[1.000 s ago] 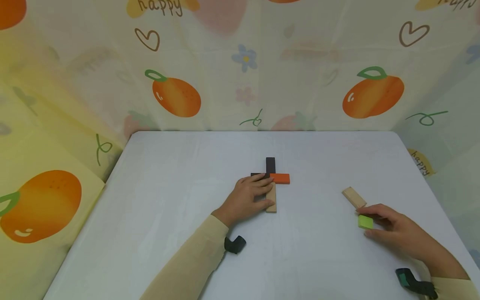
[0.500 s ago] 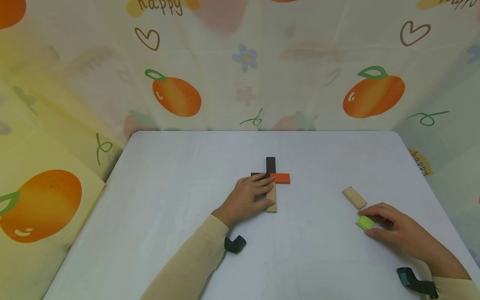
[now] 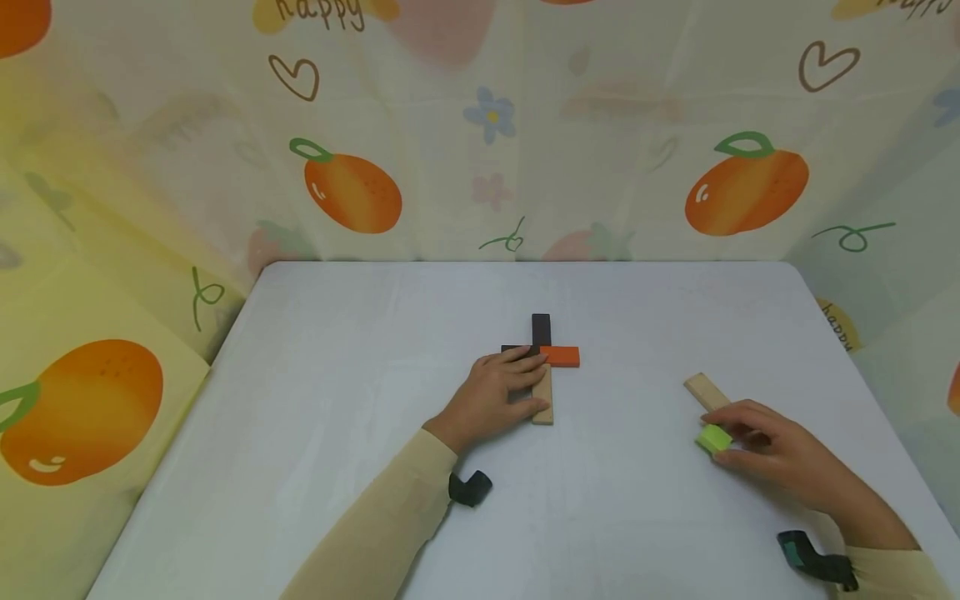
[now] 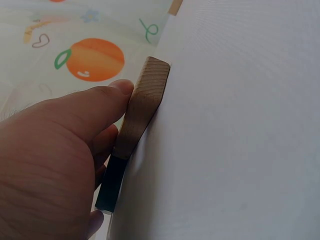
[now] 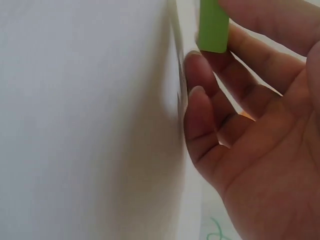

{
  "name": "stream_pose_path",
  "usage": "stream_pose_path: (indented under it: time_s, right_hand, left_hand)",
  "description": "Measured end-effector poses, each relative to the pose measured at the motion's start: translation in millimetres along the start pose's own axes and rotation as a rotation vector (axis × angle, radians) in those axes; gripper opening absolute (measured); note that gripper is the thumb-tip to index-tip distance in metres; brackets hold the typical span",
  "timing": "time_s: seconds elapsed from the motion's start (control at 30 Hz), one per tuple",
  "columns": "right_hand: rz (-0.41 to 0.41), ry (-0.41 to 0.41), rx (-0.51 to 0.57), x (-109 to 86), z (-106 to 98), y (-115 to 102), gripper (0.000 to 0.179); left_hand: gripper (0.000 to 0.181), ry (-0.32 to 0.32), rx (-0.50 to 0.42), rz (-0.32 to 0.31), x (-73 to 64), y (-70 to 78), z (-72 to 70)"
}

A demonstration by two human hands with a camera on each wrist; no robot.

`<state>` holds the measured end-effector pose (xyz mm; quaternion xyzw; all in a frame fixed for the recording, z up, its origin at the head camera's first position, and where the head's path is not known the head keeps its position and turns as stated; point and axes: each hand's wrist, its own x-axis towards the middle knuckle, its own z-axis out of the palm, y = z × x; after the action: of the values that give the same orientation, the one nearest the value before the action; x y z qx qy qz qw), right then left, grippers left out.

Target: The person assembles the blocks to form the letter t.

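Note:
My left hand (image 3: 495, 396) rests on a cross of flat wooden blocks at mid-table. Its thumb touches the plain wooden block (image 3: 543, 404), and its fingers lie over the left dark block (image 3: 513, 349), covering most of it. Another dark block (image 3: 541, 330) forms the far arm of the cross, and an orange block (image 3: 562, 357) the right arm. Over on the right, my right hand (image 3: 776, 454) pinches a light green block (image 3: 713, 438) between thumb and fingers; the right wrist view shows the green block (image 5: 213, 27) at its top edge.
A loose plain wooden block (image 3: 705, 392) lies slantwise beyond my right hand, its near end hidden by fingers. The white table (image 3: 375, 317) ends at a fruit-patterned cloth (image 3: 442, 183) behind and at both sides.
My right hand has shifted a little left with the green block, which has turned from square-on to slanted. The left hand and the cross of blocks stay where they were.

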<state>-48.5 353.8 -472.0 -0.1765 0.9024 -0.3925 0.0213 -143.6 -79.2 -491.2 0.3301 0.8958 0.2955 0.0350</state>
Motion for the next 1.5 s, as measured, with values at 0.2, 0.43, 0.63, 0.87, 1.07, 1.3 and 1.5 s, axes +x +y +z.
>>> stream_pose_path:
  time_s: [0.2,0.43,0.63,0.87,1.07,1.3,1.5]
  right_hand:
    - [-0.06,0.033,0.008,9.2,8,-8,0.047]
    - [-0.109,0.041,0.063,20.6,20,-25,0.046]
    - [-0.16,0.013,0.084,31.4,31,-37,0.047]
    - [-0.218,-0.034,0.127,41.5,46,-47,0.047]
    - [-0.281,-0.056,0.157,47.2,57,-53,0.048]
    - [-0.295,-0.1,0.182,54.9,67,-63,0.046]
    - [-0.3,-0.119,0.181,63.0,76,-72,0.043]
  left_hand:
    - [0.059,-0.001,0.002,0.005,0.1,-0.2,-0.1]
    - [0.059,0.009,-0.011,0.013,0.3,-1.0,0.8]
    - [0.058,0.014,-0.014,0.021,0.1,-1.2,1.2]
    - [0.059,0.013,-0.006,0.025,0.4,-1.8,1.2]
    - [0.059,0.008,-0.008,0.018,0.2,-1.7,0.9]
    - [0.059,0.01,-0.018,0.016,0.0,-0.8,0.1]
    - [0.059,0.011,-0.002,0.016,-0.1,-2.3,0.9]
